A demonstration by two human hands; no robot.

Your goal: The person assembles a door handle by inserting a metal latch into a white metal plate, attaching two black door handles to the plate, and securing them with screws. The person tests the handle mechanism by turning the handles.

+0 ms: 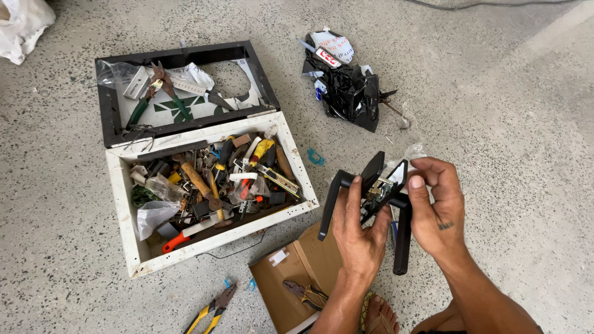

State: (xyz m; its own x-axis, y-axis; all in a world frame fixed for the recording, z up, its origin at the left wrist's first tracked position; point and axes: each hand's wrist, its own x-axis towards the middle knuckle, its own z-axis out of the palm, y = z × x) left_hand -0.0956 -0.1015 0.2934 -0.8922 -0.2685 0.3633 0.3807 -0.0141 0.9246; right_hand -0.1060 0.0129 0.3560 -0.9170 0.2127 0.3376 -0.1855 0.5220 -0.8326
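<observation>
Head view: door handle set (371, 198) gripped between both hands' fingers (416, 185).

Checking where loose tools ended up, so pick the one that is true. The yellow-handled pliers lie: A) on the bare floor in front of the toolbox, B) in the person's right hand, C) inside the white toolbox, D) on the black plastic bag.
A: the yellow-handled pliers lie on the speckled floor, outside the white toolbox.

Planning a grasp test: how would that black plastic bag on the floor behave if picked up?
The black plastic bag is crumpled and creased, so it is probably floppy and would sag. Its glossy film looks slippery. Items poke out of its open top, so they might spill if it is tipped.
</observation>
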